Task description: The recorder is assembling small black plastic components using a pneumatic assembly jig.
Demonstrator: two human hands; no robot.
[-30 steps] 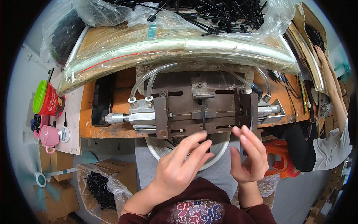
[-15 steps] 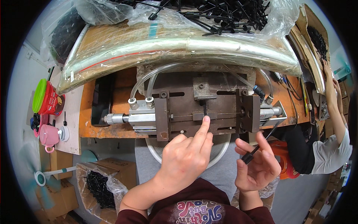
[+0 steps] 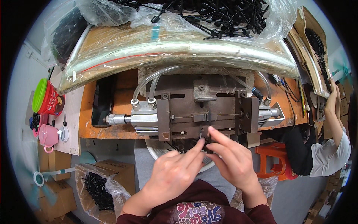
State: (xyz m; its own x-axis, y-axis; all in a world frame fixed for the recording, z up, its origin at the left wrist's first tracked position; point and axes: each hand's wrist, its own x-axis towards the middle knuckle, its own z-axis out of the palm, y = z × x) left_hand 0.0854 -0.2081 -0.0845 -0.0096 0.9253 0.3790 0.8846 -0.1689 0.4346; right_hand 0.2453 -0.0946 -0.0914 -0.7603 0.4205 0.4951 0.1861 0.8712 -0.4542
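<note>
My left hand [image 3: 173, 173] is just in front of a brown metal fixture [image 3: 182, 128], its index finger stretched forward and thumb hidden. My right hand [image 3: 235, 162] meets it there, fingers bent around a black rod-like plastic part [image 3: 207, 142]; the part is mostly hidden and blurred. The fingertips of both hands nearly touch. Above them, a small slotted metal block [image 3: 201, 117] sits at the fixture's centre, with a blurred dark streak across it. A white basket [image 3: 152, 149] below the hands holds black parts, partly covered by my hands.
Silver pneumatic cylinders [image 3: 143, 120] with clear hoses flank the fixture. A plastic-lined carton [image 3: 167, 48] heaped with black parts stands behind. An open box of black parts [image 3: 99, 190] is at lower left. A co-worker [image 3: 330, 156] works at right, near an orange stool [image 3: 266, 158].
My left hand has drawn back from the central block toward the fixture's front edge. My right hand has swung left with the black part to join it. The co-worker's hands have lowered.
</note>
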